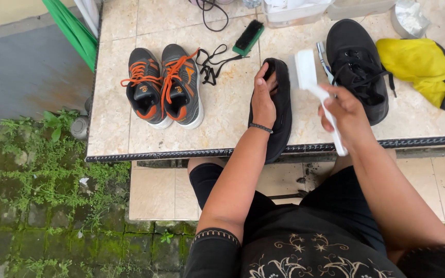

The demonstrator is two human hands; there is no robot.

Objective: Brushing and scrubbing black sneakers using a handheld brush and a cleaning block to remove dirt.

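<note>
My left hand (262,102) grips a black shoe (283,114) that lies on its side on the tiled table (227,110), with its heel over the front edge. A white brush (310,85) is held by its long handle in my right hand (347,114), bristle head raised just right of the shoe's toe. The second black shoe (357,64) stands to the right, laces in.
A pair of grey sneakers with orange laces (163,85) stands at the left. Loose black laces (211,64), a green-backed brush (248,37), a yellow cloth on a dark cloth (421,64), clear containers (294,10) and a metal pot (409,18) lie at the back.
</note>
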